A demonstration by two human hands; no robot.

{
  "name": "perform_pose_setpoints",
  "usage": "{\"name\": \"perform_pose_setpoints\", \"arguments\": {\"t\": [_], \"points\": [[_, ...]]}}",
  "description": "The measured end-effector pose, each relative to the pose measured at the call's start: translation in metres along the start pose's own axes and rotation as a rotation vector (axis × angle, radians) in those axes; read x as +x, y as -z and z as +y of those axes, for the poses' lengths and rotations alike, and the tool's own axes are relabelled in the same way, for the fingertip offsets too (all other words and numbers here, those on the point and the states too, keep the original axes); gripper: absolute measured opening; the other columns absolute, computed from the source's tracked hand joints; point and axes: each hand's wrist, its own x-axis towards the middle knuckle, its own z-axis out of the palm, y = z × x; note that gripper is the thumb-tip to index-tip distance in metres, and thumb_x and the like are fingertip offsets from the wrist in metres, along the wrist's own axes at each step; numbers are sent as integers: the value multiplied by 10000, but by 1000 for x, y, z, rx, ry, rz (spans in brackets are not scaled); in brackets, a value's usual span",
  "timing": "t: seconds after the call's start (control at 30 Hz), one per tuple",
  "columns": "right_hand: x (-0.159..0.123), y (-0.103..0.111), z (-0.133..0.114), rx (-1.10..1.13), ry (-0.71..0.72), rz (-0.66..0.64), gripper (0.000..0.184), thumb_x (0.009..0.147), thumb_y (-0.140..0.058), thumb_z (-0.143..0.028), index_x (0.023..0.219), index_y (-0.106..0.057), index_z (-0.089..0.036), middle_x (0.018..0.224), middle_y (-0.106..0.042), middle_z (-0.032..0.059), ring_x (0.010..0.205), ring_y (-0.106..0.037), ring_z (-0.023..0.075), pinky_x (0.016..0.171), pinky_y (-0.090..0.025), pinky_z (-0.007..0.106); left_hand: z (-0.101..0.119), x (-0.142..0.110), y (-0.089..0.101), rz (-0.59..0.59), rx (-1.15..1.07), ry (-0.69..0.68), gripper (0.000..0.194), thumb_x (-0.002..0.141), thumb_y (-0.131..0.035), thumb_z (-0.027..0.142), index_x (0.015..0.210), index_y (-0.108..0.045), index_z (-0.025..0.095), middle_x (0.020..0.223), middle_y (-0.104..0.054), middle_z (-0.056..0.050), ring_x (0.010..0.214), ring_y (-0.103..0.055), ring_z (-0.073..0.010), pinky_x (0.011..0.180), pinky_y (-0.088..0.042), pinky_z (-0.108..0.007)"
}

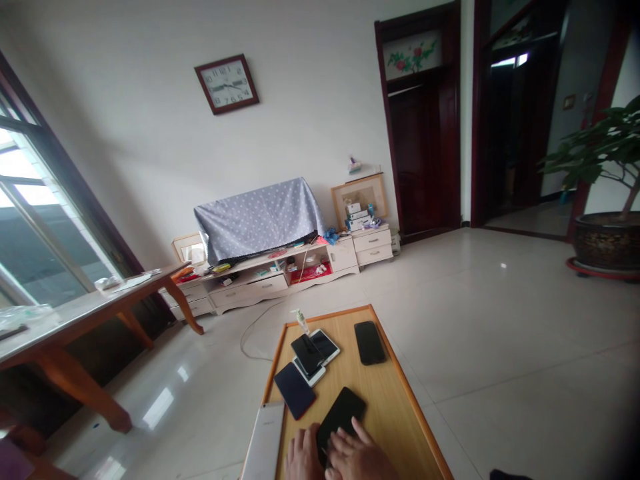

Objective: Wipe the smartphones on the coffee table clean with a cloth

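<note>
White-walled room, wooden table (395,417) on pale tiles. Between its side edges, a black phone (345,405) could be slid leftward by uneven pressing, nudging a silver device (266,433) off the left edge. Its left side is touched by the left hand (303,457), its face by the right hand (357,457); both open, nothing gripped.

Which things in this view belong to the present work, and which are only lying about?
In the work:
left hand
right hand
black phone at the hands

Probably just lying about:
separate phone at right
dark blue device
white device at left
pump bottle
</note>
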Motion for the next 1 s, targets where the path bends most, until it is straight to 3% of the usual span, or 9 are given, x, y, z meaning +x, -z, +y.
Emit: {"name": "perform_pose_setpoints", "arguments": {"t": [0.1,0.2,0.27,0.37,0.57,0.7,0.83,1.0], "points": [[-5,18,9,-19,-49,180,408,1026,-395,-335,1288,-690,-232,1416,-620,92,1359,-535,269,1238,-233,528,3,-3,2,40,-23,-33,614,760,-632,405,1341,-570,218,1286,-633,-101,1204,-584,-275,1017,-440,-350],[-8,37,22,-72,-150,293,468,1056,-305,-333,1285,-690,-198,1390,-637,128,1351,-542,265,1233,-231,534,5,-6,3,69,-59,-38,754,689,-671,586,1323,-581,188,1260,-636,-128,1205,-585,-313,1020,-446,-389],[-8,39,25,-92,-183,309,479,1057,-299,-340,1282,-692,-184,1387,-638,142,1351,-541,271,1231,-234,532,5,-6,2,72,-69,-44,771,674,-676,593,1318,-586,179,1243,-641,-131,1196,-592,-314,1022,-445,-392],[-5,25,21,-78,-131,281,439,1037,-358,-334,1290,-688,-193,1404,-628,126,1357,-536,267,1232,-251,500,2,-4,-2,71,-56,-40,738,685,-682,541,1331,-582,198,1255,-640,-118,1203,-586,-307,1019,-443,-374],[1,-8,5,-21,31,32,364,942,-557,-353,1231,-724,-210,1412,-606,110,1354,-536,295,1211,-317,479,-4,1,-6,22,-13,-11,561,801,-472,159,1346,-580,244,1273,-646,-65,1201,-588,-218,1018,-425,-310],[-10,9,5,17,-2,123,332,970,-484,-293,1156,-755,-251,1355,-666,62,1292,-597,261,1215,-308,478,-1,-1,-5,48,-15,-35,616,739,-619,327,1344,-574,219,1272,-642,-93,1199,-586,-270,1012,-442,-343],[-24,36,13,-33,-137,262,390,996,-408,-275,1129,-767,-196,1303,-692,122,1243,-632,271,1172,-375,473,3,-5,-4,103,-66,-48,739,693,-650,606,1309,-591,202,1245,-649,-122,1195,-591,-315,1011,-453,-386],[-27,40,22,-93,-196,324,418,1015,-379,-282,1202,-738,-177,1311,-685,145,1254,-625,275,1168,-384,481,4,-7,-2,107,-71,-51,737,674,-654,588,1295,-592,195,1221,-648,-126,1180,-600,-312,1008,-450,-394]]}}
